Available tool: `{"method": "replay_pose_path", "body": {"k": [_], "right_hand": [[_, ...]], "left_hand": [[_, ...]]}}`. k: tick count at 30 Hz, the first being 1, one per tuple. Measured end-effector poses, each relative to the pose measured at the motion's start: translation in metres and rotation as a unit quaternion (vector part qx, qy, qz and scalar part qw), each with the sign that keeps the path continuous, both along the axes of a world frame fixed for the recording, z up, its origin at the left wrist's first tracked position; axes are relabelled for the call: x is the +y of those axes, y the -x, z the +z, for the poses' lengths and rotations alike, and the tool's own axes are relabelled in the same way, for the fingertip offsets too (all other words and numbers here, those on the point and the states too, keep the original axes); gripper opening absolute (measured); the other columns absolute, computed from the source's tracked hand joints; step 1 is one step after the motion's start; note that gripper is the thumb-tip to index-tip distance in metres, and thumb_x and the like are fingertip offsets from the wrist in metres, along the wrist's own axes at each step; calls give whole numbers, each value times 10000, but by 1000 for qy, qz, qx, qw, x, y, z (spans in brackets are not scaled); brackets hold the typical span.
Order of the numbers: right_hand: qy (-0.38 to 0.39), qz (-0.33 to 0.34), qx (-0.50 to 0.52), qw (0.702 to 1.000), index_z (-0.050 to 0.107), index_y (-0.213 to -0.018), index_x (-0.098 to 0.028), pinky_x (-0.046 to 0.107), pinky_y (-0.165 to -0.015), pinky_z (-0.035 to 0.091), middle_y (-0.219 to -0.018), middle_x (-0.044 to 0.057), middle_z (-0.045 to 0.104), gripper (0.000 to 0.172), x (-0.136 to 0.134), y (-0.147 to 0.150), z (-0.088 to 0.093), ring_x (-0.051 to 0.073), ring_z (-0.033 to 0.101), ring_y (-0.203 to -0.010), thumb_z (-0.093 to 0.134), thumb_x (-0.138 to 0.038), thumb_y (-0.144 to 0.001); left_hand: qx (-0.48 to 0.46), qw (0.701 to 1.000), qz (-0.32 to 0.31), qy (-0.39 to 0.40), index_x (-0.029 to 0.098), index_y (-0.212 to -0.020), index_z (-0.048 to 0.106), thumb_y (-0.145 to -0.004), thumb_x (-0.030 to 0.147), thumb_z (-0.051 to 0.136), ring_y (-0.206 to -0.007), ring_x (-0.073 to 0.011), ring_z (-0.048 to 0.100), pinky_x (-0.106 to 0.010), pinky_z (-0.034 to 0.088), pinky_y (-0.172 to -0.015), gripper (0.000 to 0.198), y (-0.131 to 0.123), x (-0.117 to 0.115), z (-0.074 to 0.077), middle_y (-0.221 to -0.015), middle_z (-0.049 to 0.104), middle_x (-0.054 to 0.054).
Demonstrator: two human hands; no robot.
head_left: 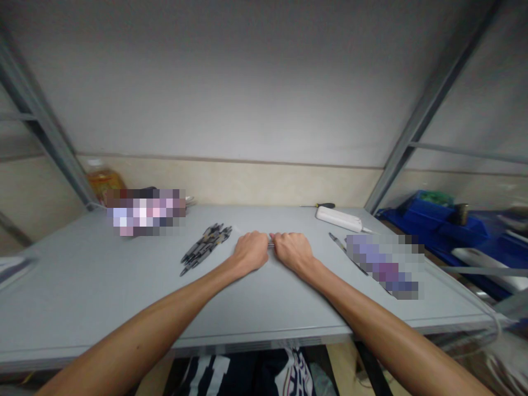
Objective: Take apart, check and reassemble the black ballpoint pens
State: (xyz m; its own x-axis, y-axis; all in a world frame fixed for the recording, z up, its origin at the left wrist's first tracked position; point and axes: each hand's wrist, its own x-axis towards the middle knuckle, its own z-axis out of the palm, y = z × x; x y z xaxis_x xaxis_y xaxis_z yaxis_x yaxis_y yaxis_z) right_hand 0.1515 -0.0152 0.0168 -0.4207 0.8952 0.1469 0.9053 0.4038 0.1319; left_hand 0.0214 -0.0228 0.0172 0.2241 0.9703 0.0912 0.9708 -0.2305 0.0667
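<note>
My left hand [252,250] and my right hand [293,250] are both closed, knuckles up, almost meeting over the middle of the table. Between them shows a short stretch of a slim grey pen [271,245]; the fists hide the rest of it. Just left of my left hand lies a pile of dark grey pens [207,247], heaped in a slanting row. To the right of my right hand, a single slim pen [339,242] lies at a slant beside a blurred-out purple packet [381,267].
A white oblong device [339,219] with a cable and a screwdriver [325,205] lie at the back right. Back left are a blurred-out bundle [146,212] and a bottle of amber liquid [104,181]. Metal posts [396,159] flank the table; blue trays [445,217] stand beyond its right edge.
</note>
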Motion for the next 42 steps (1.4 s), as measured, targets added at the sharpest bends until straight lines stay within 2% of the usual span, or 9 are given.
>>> {"method": "replay_pose_path", "body": {"k": [5,9,12,15,22,26,29,37,42], "right_hand": [[-5,-11,13,1000,626,-970,-117,318,-663,448,-839,185,680,470,4,0,1,253,656,-809,192,-297,-949],[4,-55,18,998,654,-959,-99,320,-701,442,-872,217,664,478,10,-9,3,250,646,-855,219,-296,-946],[5,-68,17,997,667,-961,-105,327,-709,437,-879,217,661,513,13,-19,6,260,639,-869,212,-341,-942],[1,-50,15,999,671,-962,-120,326,-708,429,-877,204,666,541,14,-23,9,266,639,-867,189,-366,-942],[-7,-23,1,1000,629,-987,-144,305,-690,419,-875,175,670,502,11,-22,15,246,641,-853,194,-390,-943],[-8,-20,-14,1000,597,-1018,-160,298,-686,425,-895,149,668,427,11,-23,16,239,637,-858,263,-411,-928],[2,-25,-15,1000,601,-1021,-161,308,-697,426,-896,156,668,459,12,-25,15,245,634,-868,230,-417,-931],[-12,-16,-14,1000,608,-985,-148,295,-669,407,-841,161,667,500,16,-25,7,244,638,-839,175,-395,-944],[-28,10,8,1000,598,-954,-167,265,-644,380,-860,127,664,399,16,-26,9,224,620,-824,290,-419,-925]], "left_hand": [[-12,1000,-22,-8,190,-844,636,-786,210,480,-762,-236,641,-306,467,-643,168,3,1,0,-807,676,-115],[-30,984,-136,-115,156,-1019,535,-854,289,442,-905,-248,575,-362,434,-767,232,7,2,2,-928,634,-119],[-32,962,-218,-159,142,-1004,533,-901,281,364,-942,-228,527,-354,404,-806,242,11,6,4,-966,607,-112],[-46,954,-248,-163,129,-939,567,-911,220,326,-860,-201,535,-317,395,-791,259,14,12,2,-881,614,-101],[-208,954,-210,-48,153,-777,611,-926,251,286,-633,-133,537,-244,387,-645,370,17,18,-3,-658,611,-20],[-253,942,-211,-70,150,-874,608,-911,311,350,-732,-147,554,-251,395,-677,306,20,17,-1,-787,637,-41],[-254,932,-232,-114,162,-977,582,-888,296,416,-830,-163,553,-269,409,-743,231,24,17,-2,-893,627,-61],[-204,953,-195,-110,149,-804,618,-894,220,359,-713,-163,576,-261,403,-703,283,21,20,-6,-729,643,-64],[-231,955,-166,-85,156,-731,617,-894,239,354,-612,-138,545,-233,362,-617,321,20,19,-6,-641,627,-32]]}}
